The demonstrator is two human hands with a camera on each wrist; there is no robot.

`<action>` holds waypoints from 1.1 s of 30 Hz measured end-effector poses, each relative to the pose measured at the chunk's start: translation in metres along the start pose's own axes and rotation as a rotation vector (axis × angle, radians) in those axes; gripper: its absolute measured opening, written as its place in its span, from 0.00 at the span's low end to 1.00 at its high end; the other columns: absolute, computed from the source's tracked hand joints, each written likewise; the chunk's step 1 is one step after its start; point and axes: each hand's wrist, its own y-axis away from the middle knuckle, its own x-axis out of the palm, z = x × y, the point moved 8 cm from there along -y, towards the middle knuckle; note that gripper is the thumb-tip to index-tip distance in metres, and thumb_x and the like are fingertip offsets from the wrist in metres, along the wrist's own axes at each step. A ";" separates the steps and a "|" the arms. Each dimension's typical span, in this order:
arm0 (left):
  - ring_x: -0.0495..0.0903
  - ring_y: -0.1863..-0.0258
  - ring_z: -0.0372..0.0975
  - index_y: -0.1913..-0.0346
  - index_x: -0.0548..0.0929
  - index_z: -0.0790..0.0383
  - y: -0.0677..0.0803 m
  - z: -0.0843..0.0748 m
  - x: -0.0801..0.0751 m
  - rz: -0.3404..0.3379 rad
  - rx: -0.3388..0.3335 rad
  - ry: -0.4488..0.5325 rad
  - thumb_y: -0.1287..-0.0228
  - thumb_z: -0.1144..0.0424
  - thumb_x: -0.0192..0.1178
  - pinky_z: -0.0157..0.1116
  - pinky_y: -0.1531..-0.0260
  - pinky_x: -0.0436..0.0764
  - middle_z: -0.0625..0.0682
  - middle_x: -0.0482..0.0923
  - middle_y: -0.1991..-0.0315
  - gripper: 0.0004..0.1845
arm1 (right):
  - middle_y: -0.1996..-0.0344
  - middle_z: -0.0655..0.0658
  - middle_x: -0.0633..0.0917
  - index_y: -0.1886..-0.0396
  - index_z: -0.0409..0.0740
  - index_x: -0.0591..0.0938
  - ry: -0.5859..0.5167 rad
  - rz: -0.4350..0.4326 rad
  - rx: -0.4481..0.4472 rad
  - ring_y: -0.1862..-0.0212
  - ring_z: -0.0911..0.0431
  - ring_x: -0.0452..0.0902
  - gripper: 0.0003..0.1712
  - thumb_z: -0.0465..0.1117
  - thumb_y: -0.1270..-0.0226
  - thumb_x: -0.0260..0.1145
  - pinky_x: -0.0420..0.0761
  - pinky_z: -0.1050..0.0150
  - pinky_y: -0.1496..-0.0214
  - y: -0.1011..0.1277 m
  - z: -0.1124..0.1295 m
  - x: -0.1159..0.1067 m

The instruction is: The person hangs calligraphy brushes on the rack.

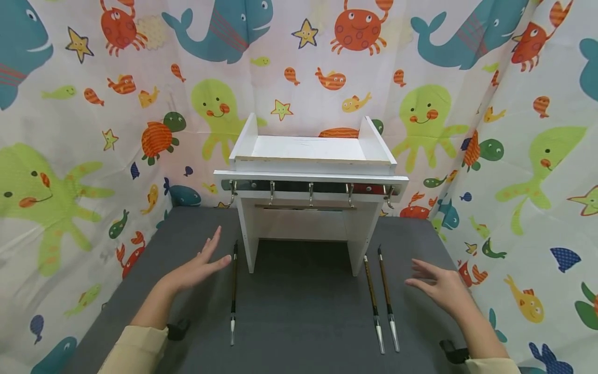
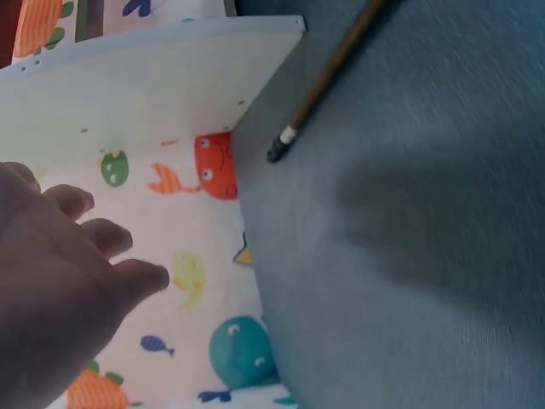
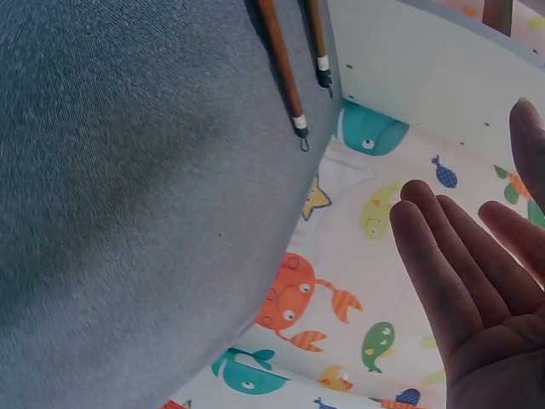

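Observation:
My left hand (image 1: 198,268) is held in the air over the left of the table, fingers straight and nothing in it. Just right of it lies one calligraphy brush (image 1: 234,285), its white tip toward me. On the other side my right hand (image 1: 441,291) hovers with fingers extended and no object in it. Two more calligraphy brushes, an inner one (image 1: 372,291) and an outer one (image 1: 385,285), lie side by side to its left. The right wrist view shows a small hanging loop (image 3: 305,145) at one brush's end.
A white shelf stand (image 1: 313,169) stands at the back middle, with several metal hooks (image 1: 310,194) along its front rail. Its side panels (image 1: 248,234) rest on the dark grey table (image 1: 299,306). A curtain (image 1: 299,78) printed with sea animals surrounds the table's back and sides.

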 end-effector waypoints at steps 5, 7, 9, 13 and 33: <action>0.29 0.20 0.59 0.23 0.23 0.27 -0.021 -0.012 0.004 0.014 0.043 0.091 0.23 0.37 0.44 0.76 0.34 0.45 0.47 0.22 0.18 0.43 | 0.52 0.32 0.88 0.37 0.37 0.80 -0.003 -0.006 0.012 0.58 0.43 0.89 0.35 0.49 0.41 0.78 0.87 0.50 0.60 -0.005 -0.007 0.011; 0.29 0.19 0.58 0.23 0.24 0.28 -0.029 -0.017 0.007 0.015 0.052 0.119 0.22 0.37 0.42 0.74 0.32 0.44 0.45 0.23 0.18 0.42 | 0.52 0.32 0.88 0.37 0.36 0.80 0.000 -0.013 0.020 0.57 0.42 0.89 0.35 0.49 0.41 0.78 0.87 0.49 0.60 -0.007 -0.007 0.014; 0.27 0.19 0.57 0.22 0.25 0.30 -0.035 -0.020 0.010 0.023 0.060 0.137 0.21 0.37 0.39 0.74 0.32 0.42 0.45 0.23 0.18 0.40 | 0.52 0.32 0.88 0.37 0.36 0.80 0.006 -0.013 0.034 0.57 0.41 0.89 0.36 0.51 0.40 0.77 0.87 0.47 0.59 -0.009 -0.007 0.017; 0.26 0.20 0.56 0.21 0.25 0.35 -0.046 -0.021 0.014 0.023 0.060 0.180 0.22 0.34 0.36 0.73 0.31 0.38 0.46 0.21 0.18 0.40 | 0.51 0.33 0.88 0.37 0.36 0.80 0.017 -0.007 0.059 0.55 0.42 0.89 0.37 0.54 0.39 0.76 0.86 0.44 0.57 -0.012 -0.008 0.021; 0.34 0.19 0.56 0.19 0.28 0.45 -0.064 -0.033 0.030 -0.097 0.132 0.380 0.22 0.34 0.23 0.57 0.24 0.50 0.55 0.24 0.18 0.38 | 0.45 0.33 0.85 0.35 0.38 0.79 -0.069 0.027 0.239 0.46 0.40 0.85 0.35 0.52 0.35 0.74 0.85 0.45 0.49 -0.016 -0.023 0.053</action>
